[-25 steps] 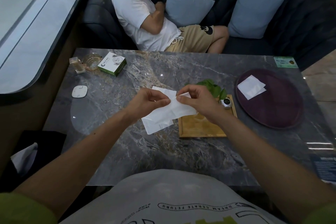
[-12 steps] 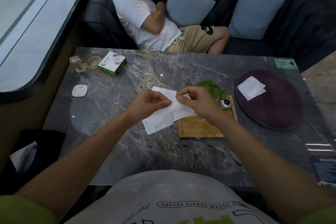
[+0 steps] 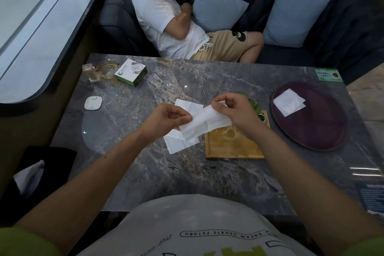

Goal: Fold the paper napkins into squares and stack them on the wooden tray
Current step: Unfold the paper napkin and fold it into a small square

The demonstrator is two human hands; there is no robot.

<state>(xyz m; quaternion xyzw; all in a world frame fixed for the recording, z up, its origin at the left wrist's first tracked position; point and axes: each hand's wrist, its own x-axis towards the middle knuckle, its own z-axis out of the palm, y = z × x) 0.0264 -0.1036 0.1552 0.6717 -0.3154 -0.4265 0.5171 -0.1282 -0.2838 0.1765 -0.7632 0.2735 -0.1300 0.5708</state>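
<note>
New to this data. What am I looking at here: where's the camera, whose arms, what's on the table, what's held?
No machine: one camera on a person's head, looking down at their own arms. The left hand and right hand pinch a white paper napkin above a grey marble table, mid-fold. Under it lie more napkins. Beside them is a square wooden tray; further right, a round dark tray holding a folded napkin. Someone else sits on the sofa.

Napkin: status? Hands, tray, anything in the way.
Left hand and right hand both pinch the napkin, mid-fold above the table. Folded napkin lies on the round purple tray. Wooden tray holds a small plant, no napkins.
</note>
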